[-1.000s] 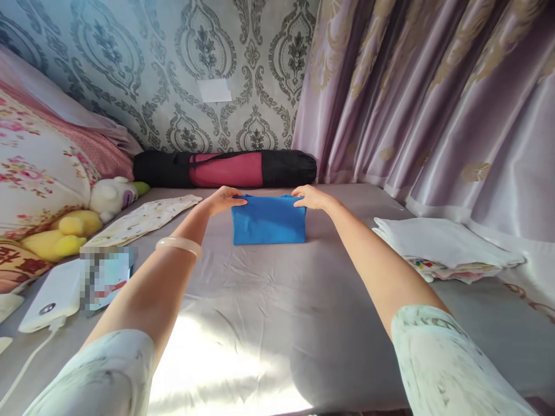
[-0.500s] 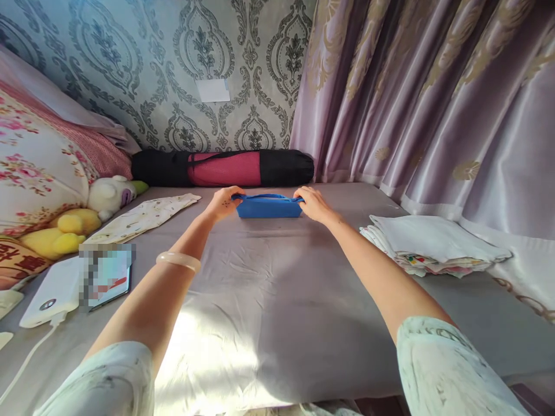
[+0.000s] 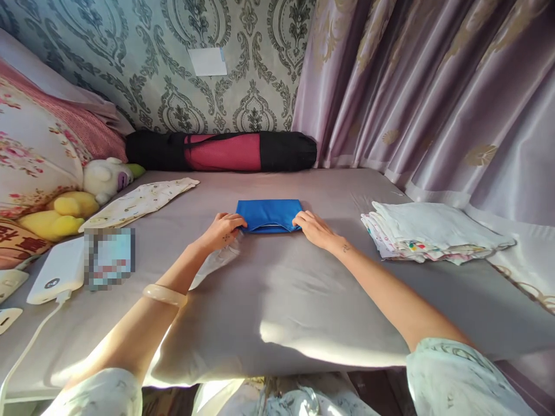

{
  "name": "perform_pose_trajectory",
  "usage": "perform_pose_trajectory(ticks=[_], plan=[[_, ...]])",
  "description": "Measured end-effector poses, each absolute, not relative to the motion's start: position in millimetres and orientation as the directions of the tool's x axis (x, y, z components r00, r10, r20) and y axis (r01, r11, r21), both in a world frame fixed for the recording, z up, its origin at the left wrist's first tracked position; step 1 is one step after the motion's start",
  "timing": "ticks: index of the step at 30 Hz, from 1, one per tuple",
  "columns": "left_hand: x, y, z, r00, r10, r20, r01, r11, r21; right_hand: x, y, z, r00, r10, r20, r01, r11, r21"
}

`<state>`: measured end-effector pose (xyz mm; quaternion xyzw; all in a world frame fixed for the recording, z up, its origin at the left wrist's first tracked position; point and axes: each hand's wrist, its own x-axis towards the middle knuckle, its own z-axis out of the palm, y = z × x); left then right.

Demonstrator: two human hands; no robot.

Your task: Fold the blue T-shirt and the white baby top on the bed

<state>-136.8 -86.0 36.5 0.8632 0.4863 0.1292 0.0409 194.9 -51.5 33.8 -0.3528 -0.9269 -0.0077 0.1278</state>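
Observation:
A folded blue cloth [image 3: 269, 215] lies flat on the grey bedsheet [image 3: 277, 300] in the middle of the bed. My left hand [image 3: 223, 229] has its fingers curled on the cloth's near left corner. My right hand [image 3: 314, 226] pinches the near right corner. Both hands rest low on the sheet, one at each end of the cloth's front edge. A pale bangle [image 3: 165, 294] sits on my left forearm.
A stack of folded white cloths [image 3: 427, 237] lies at the right. A patterned cloth [image 3: 141, 201] lies at the left, by plush toys [image 3: 82, 196] and pillows. A power bank [image 3: 56, 270] and phone sit near left. A black and red rolled bag [image 3: 221, 151] lines the wall; curtains [image 3: 433, 86] hang right.
The blue cloth was standing up between my hands, then folded down and drawn toward me. It now lies flat and smaller, with both hands on its near edge.

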Motion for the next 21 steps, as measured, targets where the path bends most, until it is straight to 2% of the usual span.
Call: perform_pose_trajectory(ticks=[5,7,10,13,16,21], plan=[[-135,-96,44,0.497,0.858,0.130,0.846,-0.513,0.147,202,-54,35,-0.749,0.639,0.174,0.626,0.769,-0.126],[-132,-96,48,0.457,0.882,0.116,0.866,-0.471,0.169,201,-54,41,-0.741,0.656,0.144,0.638,0.754,-0.154],[-118,-89,57,0.317,0.937,0.147,0.908,-0.344,0.237,188,-51,53,-0.650,0.751,0.113,0.733,0.659,-0.167],[-94,-74,63,0.145,0.968,0.206,0.945,-0.197,0.262,160,-41,60,-0.505,0.842,0.188,0.820,0.536,-0.198],[-68,-57,60,0.065,0.976,0.207,0.954,-0.121,0.273,128,-29,55,-0.438,0.860,0.262,0.831,0.498,-0.248],[-38,-42,33,0.059,0.981,0.182,0.970,-0.099,0.220,97,-22,32,-0.465,0.865,0.188,0.843,0.498,-0.202]])
